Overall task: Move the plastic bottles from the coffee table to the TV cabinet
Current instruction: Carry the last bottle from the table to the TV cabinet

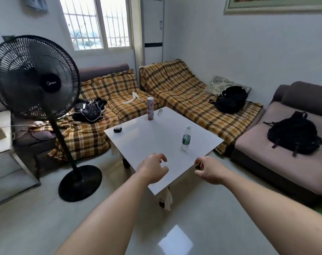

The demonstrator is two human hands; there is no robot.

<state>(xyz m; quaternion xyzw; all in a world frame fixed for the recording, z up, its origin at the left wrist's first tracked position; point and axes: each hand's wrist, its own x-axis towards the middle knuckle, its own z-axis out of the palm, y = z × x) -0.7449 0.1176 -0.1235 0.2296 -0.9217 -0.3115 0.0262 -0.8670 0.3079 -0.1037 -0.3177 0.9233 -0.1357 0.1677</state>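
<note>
A clear plastic bottle (186,138) with a pale cap and green label stands upright on the right side of the white coffee table (156,144). A taller pink patterned bottle (150,108) stands near the table's far corner. My left hand (153,168) hovers over the table's near part with its fingers curled loosely apart and nothing in it. My right hand (207,169) hangs over the near right edge, fingers bent and empty, a little below and right of the clear bottle. The TV cabinet is not in view.
A small black case (117,129) lies on the table's left side. A black standing fan (35,78) stands left of the table. Plaid-covered sofas (174,89) wrap the far side, with black bags (230,99) on them; a brown sofa holds a backpack (294,135).
</note>
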